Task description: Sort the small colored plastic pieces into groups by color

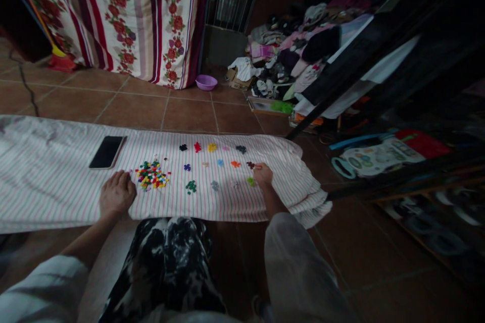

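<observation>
My left hand (118, 193) lies palm down on the striped cloth (76, 197), its fingers resting flat just left of a mixed pile of small coloured pieces (152, 175). Over at the right, my right hand (262, 173) is closed, thumb and fingertips together at a little dark brown pile (250, 165); whether a piece is between them is too small to tell. Single-colour piles spread between the hands, among them red (197, 147), yellow (211, 147), orange (235, 164), dark green (191, 186) and grey (214, 185). A lime green pile (250, 181) sits beside my right wrist.
A phone (108, 152) lies on the cloth beyond my left hand. Past the cloth, a purple basin (206, 82) stands on the tiled floor (140, 108) by a floral curtain (144, 20). Heaped clothes (299, 50) and a dark slanted post (322, 103) are at the right.
</observation>
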{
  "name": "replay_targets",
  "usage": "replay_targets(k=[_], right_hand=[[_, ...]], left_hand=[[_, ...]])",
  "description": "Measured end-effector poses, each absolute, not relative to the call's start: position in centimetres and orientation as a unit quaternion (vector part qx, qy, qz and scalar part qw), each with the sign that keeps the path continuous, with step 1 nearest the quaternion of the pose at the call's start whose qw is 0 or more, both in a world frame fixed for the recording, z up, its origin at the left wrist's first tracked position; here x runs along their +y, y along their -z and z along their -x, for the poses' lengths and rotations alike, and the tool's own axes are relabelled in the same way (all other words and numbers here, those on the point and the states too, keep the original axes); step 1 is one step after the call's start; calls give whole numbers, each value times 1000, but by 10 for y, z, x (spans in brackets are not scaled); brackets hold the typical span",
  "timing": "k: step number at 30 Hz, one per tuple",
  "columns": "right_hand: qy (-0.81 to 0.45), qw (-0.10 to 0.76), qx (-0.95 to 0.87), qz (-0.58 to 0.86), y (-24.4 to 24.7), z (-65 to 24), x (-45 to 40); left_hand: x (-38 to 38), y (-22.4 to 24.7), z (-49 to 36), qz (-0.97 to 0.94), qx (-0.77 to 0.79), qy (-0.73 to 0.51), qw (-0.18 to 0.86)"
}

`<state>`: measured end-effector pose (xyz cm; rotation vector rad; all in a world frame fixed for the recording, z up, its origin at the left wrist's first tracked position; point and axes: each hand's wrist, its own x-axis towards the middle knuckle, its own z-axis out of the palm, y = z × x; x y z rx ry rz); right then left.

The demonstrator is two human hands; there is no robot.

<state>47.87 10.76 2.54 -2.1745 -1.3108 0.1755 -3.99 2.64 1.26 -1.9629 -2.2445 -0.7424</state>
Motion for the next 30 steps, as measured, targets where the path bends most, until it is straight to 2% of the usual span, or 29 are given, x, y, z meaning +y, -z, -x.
replay_targets(k=[11, 18, 30], right_hand=[[-116, 330, -476, 806, -21, -480, 99], [-79, 344, -496, 793, -28, -472, 104], [-137, 336, -604, 710, -43, -375, 111]], left_hand=[[27, -12, 39, 631, -740, 231, 42], [28, -9, 39, 625, -740, 246, 42], [29, -10, 37, 613, -742, 272, 16]])
